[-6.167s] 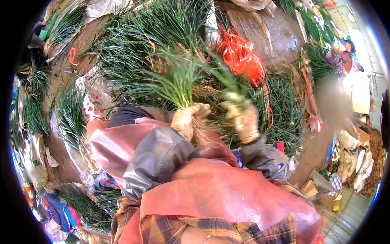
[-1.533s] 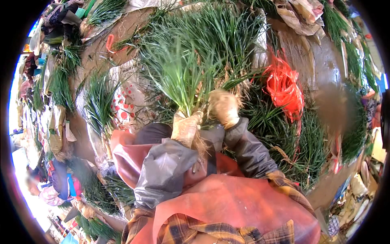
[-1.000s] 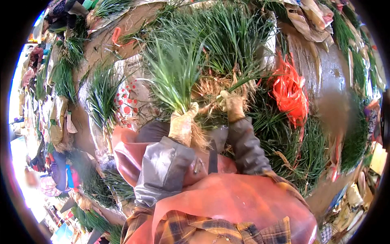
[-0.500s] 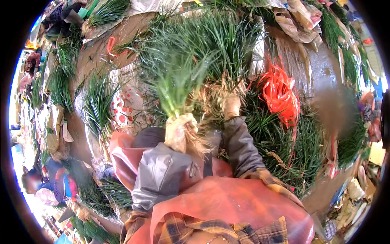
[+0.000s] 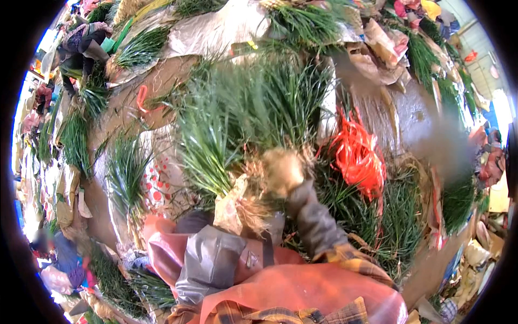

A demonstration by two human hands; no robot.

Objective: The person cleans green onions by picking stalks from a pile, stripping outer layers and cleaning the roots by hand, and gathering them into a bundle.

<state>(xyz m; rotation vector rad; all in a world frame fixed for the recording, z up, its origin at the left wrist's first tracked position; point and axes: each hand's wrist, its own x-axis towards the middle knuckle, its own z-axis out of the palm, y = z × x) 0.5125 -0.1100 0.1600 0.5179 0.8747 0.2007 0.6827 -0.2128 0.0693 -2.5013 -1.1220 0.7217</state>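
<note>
My left hand (image 5: 229,212), in a dirty pale glove, is wrapped round the base of a bunch of green leafy plants (image 5: 208,162); its tan roots (image 5: 252,213) hang out to the right of the fist. My right hand (image 5: 284,171), also gloved, is blurred by motion at the root end of the large pile of green plants (image 5: 270,102). Its fingers cannot be made out, nor anything in them. To its right lies a tangle of red plastic ribbon (image 5: 359,156) on more greens.
A red-dotted sack (image 5: 159,183) lies left of my left hand, beside another bunch (image 5: 127,170). Pale sheeting (image 5: 216,32) covers ground beyond the pile. A person (image 5: 81,46) bends at the upper left; another person (image 5: 491,162) is at the right edge.
The camera view has tilted, showing more ground ahead. My left hand still grips its bunch, whose leaves now lean left against the pile. My right hand has moved left along the pile's roots.
</note>
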